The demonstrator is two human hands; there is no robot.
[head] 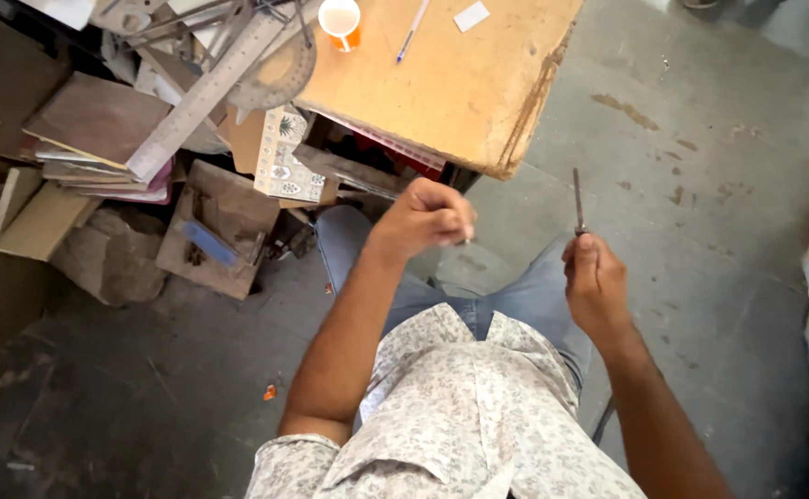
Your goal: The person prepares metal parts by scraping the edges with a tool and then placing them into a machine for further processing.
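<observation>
Grey concrete floor (700, 185) fills the right side of the view, and against it the thin metal rod (578, 200) stands out clearly. Its lower end disappears into the right hand (596, 282), so how far it runs inside the grip is hidden. The right hand's fingers are closed narrowly around that lower end, pinching it. The rod's long axis runs nearly straight up the picture, with its free tip pointing away from the person, toward the far floor; it sits in the air just right of the wooden board's (450, 83) corner, apart from it.

The left hand (423, 220) is curled into a loose fist over the knee, knuckles up. A tiny pale sliver shows at its fingertips, too small to identify, and I cannot tell whether the fingers hold anything.

On the board an orange cup (340, 22) and a pen (410, 33) are both cut off by the top edge. A long metal ruler (203, 97) lies slanted across a heap of boards and scraps at upper left, and much of that pile is too jumbled to make out.
</observation>
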